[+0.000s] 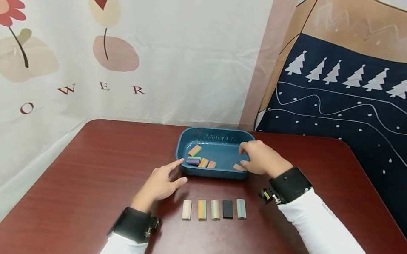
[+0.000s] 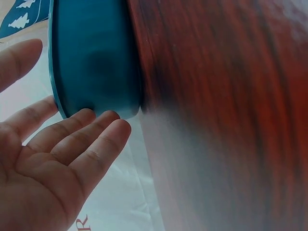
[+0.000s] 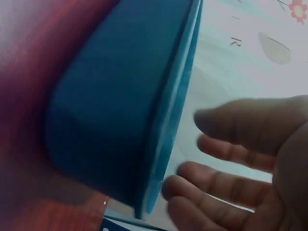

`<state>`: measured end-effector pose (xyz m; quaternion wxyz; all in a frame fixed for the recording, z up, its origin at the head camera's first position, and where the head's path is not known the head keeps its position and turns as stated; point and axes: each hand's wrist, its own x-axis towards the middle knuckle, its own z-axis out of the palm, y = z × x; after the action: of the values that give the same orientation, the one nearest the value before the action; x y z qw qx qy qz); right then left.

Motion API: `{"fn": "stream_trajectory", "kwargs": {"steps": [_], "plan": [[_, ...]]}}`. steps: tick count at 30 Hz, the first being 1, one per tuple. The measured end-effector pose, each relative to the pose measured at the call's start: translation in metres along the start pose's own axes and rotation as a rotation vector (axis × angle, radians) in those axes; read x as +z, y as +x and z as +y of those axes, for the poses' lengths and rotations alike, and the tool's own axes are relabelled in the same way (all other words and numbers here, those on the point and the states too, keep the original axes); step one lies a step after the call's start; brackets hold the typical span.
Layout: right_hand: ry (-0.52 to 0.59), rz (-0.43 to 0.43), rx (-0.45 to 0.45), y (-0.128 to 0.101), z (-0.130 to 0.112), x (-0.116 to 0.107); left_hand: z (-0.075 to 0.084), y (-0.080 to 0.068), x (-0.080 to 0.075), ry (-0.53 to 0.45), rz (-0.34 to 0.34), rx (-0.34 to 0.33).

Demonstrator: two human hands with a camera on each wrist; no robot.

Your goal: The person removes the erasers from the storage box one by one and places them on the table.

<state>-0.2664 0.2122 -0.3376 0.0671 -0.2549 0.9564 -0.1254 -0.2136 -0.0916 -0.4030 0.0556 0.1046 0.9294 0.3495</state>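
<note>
A blue rectangular bin (image 1: 216,174) stands near the far side of the table. Inside, at its left, lie several small striped blocks, among them a purple-and-green one (image 1: 193,160); a pinkish block (image 1: 238,167) is at the right front. My left hand (image 1: 160,183) has its fingers extended to the bin's left end, with fingertips (image 2: 118,130) against or very near its wall. Over the bin's right end is my right hand (image 1: 263,158), its fingers loosely bent. Nothing shows between its thumb and fingers in the right wrist view.
In front of the bin, several small blocks stand in a row, including a cream one (image 1: 186,209), a black one (image 1: 228,209) and a blue-striped one (image 1: 241,209). The reddish-brown table (image 1: 103,182) meets a white printed curtain (image 1: 197,57) at the back.
</note>
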Motion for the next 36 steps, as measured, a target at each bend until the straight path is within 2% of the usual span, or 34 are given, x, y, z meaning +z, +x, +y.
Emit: {"fn": "stream_trajectory", "kwargs": {"steps": [5, 10, 13, 19, 23, 29, 36], "plan": [[-0.016, -0.206, -0.037, 0.023, 0.003, -0.011, 0.0, 0.0, 0.001, -0.014, -0.005, -0.001], [-0.073, -0.392, 0.007, 0.049, -0.001, -0.018, 0.0, 0.001, -0.001, -0.013, 0.006, -0.004], [-0.106, -0.493, 0.032, 0.062, -0.004, -0.017, 0.0, 0.001, -0.002, -0.016, 0.009, -0.01], [-0.183, -0.665, -0.013, 0.077, -0.012, -0.008, 0.0, -0.003, -0.001, -0.029, 0.006, -0.023], [-0.299, -0.701, -0.059, 0.078, -0.021, -0.003, -0.001, -0.006, 0.0, -0.03, 0.018, -0.018], [-0.423, -0.669, -0.061, 0.069, -0.036, -0.005, 0.0, -0.009, 0.001, -0.044, 0.016, 0.003], [-0.525, -0.67, -0.111, 0.079, -0.028, 0.009, 0.002, -0.007, 0.001, -0.058, 0.015, -0.003]]}}
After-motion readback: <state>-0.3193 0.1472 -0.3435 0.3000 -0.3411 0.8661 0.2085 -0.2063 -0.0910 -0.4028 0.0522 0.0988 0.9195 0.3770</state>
